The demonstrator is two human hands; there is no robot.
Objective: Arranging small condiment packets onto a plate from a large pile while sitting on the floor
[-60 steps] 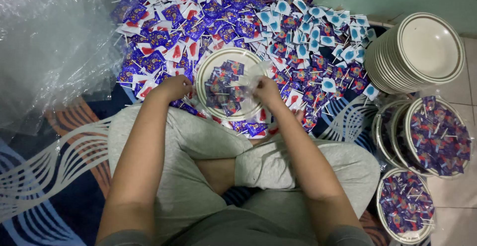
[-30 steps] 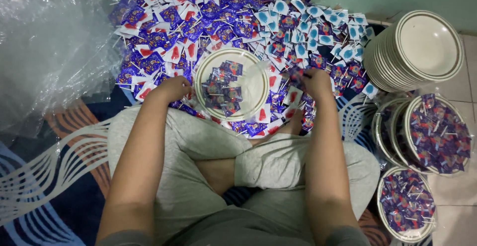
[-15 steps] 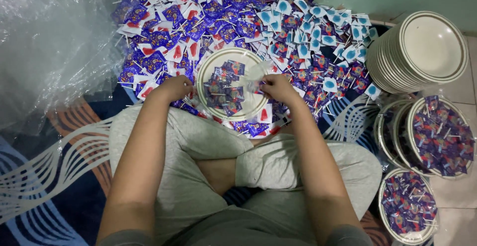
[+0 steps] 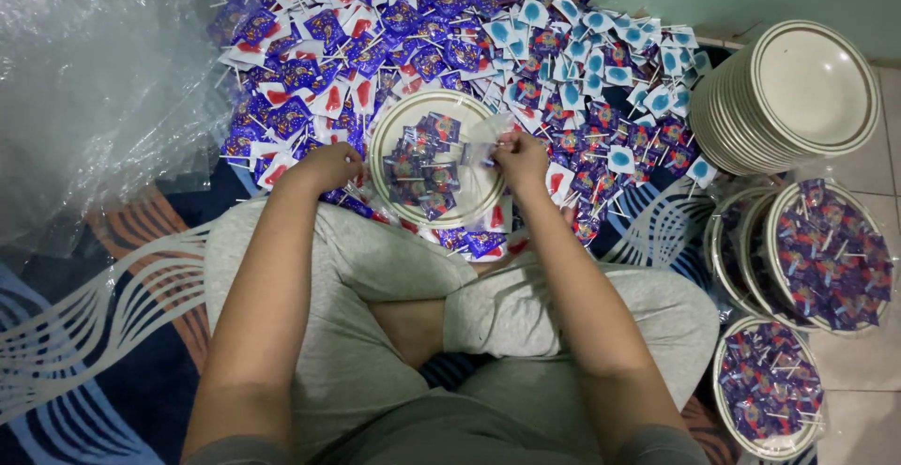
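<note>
Plate [image 4: 394,135] half-filled with wrapped lollipops [image 4: 419,169], lying between both hands on the heap of sweets [image 4: 394,29]. Left hand [image 4: 327,167] curled shut against the plate's near-left rim, forearm straight; right hand [image 4: 522,158] over the far-right rim, fingers pinching a clear-wrapped lollipop [image 4: 481,150]. Stacked empty plates [image 4: 798,99] well beyond the right hand.

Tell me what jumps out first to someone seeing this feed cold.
The big heap of wrapped lollipops across the floor ahead, mostly purple and white. In front of it sits a plate partly filled with them, the right hand over it and the left hand at its edge. A stack of empty plates stands at right.
</note>
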